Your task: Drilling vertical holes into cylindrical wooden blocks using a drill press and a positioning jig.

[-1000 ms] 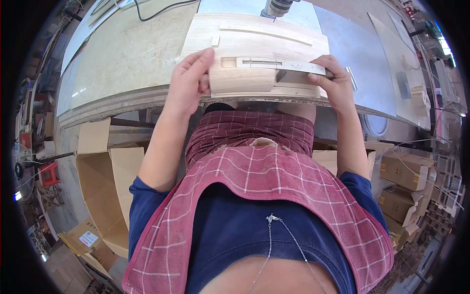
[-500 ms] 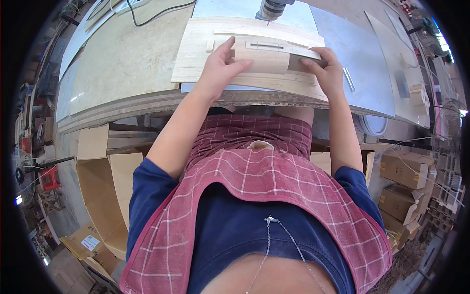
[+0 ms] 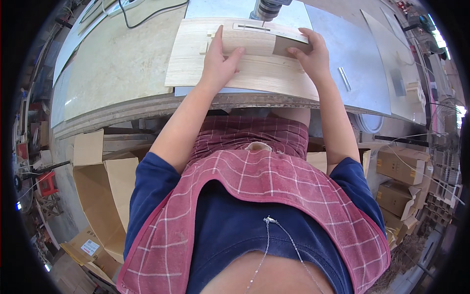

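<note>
A pale wooden block [image 3: 249,43] with a narrow slot along its upper face and a grey section [image 3: 285,47] at its right end lies between my hands. My left hand [image 3: 219,63] grips its left end, thumb on the near face and fingers behind. At the other end my right hand [image 3: 313,58] pinches the grey section, thumb in front and fingers over the top edge. Just above the slot hangs a drill chuck [image 3: 268,9] with a thin bit [image 3: 263,23]; whether the tip touches the block I cannot tell. Under everything lies a pale wooden board [image 3: 264,76].
Small wood pieces [image 3: 203,46] sit left of my left hand. A short metal strip [image 3: 345,79] lies on the bluish sheet [image 3: 360,59] to the right. A black cable [image 3: 147,23] crosses the far left. Cardboard boxes [image 3: 90,188] stand below the bench, more [image 3: 399,164] at right.
Both hands have moved the block away from me and slightly left, bringing its slotted face under the drill bit. The view has shifted a little.
</note>
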Demonstrator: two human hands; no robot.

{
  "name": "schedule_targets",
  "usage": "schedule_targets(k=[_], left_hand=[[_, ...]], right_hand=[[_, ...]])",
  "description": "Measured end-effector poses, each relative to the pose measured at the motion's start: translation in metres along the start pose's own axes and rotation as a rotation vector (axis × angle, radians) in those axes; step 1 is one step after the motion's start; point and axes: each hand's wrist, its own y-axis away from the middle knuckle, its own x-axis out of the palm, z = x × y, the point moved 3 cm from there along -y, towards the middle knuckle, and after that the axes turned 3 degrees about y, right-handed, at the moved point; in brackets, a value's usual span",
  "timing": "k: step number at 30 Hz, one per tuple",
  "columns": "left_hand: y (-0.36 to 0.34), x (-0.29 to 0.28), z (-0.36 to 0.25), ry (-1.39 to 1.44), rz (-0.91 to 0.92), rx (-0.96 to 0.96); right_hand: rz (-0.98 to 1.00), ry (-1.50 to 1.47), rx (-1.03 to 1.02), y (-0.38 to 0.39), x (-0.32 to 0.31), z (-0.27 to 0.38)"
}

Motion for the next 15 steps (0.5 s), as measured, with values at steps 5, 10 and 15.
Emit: schedule_targets(k=[5,10,15], left_hand=[[-0.003,0.001,0.006,0.116,0.046,0.047],[-0.004,0.004,0.008,0.11,-0.002,0.074],[-0.004,-0.001,0.012,0.097,-0.035,0.084]], right_hand=[[0.014,-0.027,-0.026,-0.001,0.004,0.006],[0.058,-0.126,-0.04,-0.003,-0.001,0.0],[0.082,0.006,-0.215,-0.036,-0.037,0.019]])
